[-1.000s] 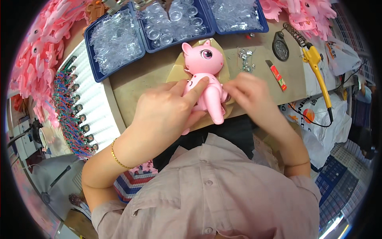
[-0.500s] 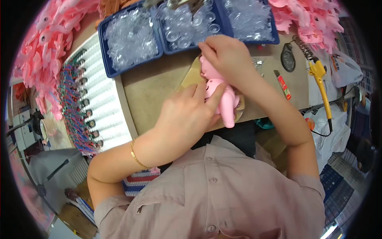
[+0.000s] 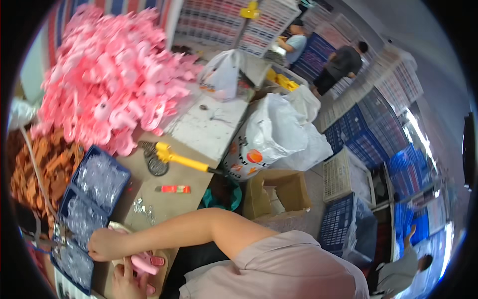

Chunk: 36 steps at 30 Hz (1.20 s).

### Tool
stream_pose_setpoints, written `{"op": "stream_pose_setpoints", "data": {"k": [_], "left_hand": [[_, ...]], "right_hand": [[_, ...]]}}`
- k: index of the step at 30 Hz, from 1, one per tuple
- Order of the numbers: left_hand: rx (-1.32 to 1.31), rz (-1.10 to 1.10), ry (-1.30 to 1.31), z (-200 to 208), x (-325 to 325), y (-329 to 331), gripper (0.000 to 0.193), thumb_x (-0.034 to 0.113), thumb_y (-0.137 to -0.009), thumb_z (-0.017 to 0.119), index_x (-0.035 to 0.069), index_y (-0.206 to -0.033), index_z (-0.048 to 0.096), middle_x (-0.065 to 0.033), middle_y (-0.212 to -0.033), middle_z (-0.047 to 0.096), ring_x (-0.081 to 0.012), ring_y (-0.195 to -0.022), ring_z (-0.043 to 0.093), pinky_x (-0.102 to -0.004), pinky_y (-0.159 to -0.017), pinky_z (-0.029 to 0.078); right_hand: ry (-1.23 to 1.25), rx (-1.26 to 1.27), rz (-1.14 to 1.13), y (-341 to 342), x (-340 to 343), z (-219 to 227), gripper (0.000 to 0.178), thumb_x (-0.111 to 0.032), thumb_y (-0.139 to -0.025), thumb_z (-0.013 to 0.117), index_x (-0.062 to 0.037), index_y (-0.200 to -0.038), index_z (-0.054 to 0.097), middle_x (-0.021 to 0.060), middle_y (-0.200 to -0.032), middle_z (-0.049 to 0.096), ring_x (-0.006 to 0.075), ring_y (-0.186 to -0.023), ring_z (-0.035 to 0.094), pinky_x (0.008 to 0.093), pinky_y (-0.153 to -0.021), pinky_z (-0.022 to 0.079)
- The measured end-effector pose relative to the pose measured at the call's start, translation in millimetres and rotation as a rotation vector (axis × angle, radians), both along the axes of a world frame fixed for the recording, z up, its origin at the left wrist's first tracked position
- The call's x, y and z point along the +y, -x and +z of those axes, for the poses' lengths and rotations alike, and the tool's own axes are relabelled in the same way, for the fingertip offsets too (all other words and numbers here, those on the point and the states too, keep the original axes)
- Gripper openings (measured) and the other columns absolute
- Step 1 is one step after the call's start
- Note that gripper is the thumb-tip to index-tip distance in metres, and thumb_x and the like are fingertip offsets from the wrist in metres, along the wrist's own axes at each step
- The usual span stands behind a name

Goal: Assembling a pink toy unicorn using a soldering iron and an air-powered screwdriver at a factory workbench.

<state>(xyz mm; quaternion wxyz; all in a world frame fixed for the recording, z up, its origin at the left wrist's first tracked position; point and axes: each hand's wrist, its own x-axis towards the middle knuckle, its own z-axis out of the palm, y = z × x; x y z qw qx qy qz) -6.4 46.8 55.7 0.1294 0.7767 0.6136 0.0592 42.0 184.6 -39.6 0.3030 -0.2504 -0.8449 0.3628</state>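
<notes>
In the lower left of the head view a pink plastic toy figure lies on a tan base at the table's edge. My left hand holds it from the near side, one finger stretched along it. Just beyond, my right hand is curled closed beside the toy's upper end and the blue tray. The right fingertips are hidden, so what they hold does not show. Small clear plastic parts fill the tray's compartments.
A yellow-handled soldering iron, a red cutter and small metal bits lie on the table. Pink toy parts and brown parts are heaped behind. Right of the table stand white bags and an open cardboard box. Several people are farther off.
The view has swung far to the right, so my hands and the toy now sit at the lower left. My left hand stays on the toy; my right hand remains closed near its upper end.
</notes>
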Motion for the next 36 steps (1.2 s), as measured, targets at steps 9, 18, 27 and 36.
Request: {"op": "stream_pose_setpoints", "data": {"k": [9, 18, 27, 36], "left_hand": [[-0.119, -0.231, -0.122, -32, 23, 11, 0.053, 0.040, -0.089, 0.058, 0.012, -0.134, 0.052, -0.0232, -0.128, 0.051, -0.0443, -0.117, 0.045, -0.0502, -0.104, 0.034], [-0.570, -0.187, 0.031, -65, 25, 21, 0.058, 0.035, -0.078, 0.057, -0.005, -0.120, 0.058, -0.0256, -0.121, 0.057, -0.0434, -0.116, 0.051, -0.0497, -0.102, 0.036], [-0.164, -0.201, -0.155, -36, 27, 9, 0.044, 0.026, -0.079, 0.068, 0.007, -0.118, 0.062, -0.0136, -0.131, 0.053, -0.0306, -0.098, 0.058, -0.0397, -0.083, 0.049], [0.030, -0.024, -0.259, -30, 37, -15, 0.047, 0.022, -0.078, 0.064, 0.002, -0.120, 0.060, -0.0174, -0.133, 0.052, -0.0199, -0.073, 0.062, -0.0310, -0.062, 0.053]], "right_hand": [[0.054, 0.025, -0.049, -21, 17, 7, 0.026, -0.024, -0.073, 0.058, -0.0007, -0.063, 0.062, 0.0175, -0.063, 0.059, 0.0375, -0.060, 0.059, 0.0461, -0.055, 0.046], [0.185, 0.000, 0.102, -24, 14, 15, 0.025, -0.027, -0.070, 0.055, -0.0067, -0.069, 0.069, 0.0191, -0.073, 0.064, 0.0391, -0.070, 0.063, 0.0478, -0.068, 0.051], [0.991, 0.808, -0.191, -88, 43, 23, 0.030, -0.026, -0.093, 0.058, -0.0071, -0.069, 0.056, -0.0061, -0.055, 0.040, 0.0021, -0.046, 0.027, 0.0221, -0.044, 0.020], [0.657, 0.204, -0.316, -125, 25, -6, 0.023, -0.023, -0.092, 0.060, -0.0042, -0.080, 0.060, -0.0004, -0.063, 0.051, 0.0082, -0.055, 0.047, 0.0236, -0.049, 0.035]]}}
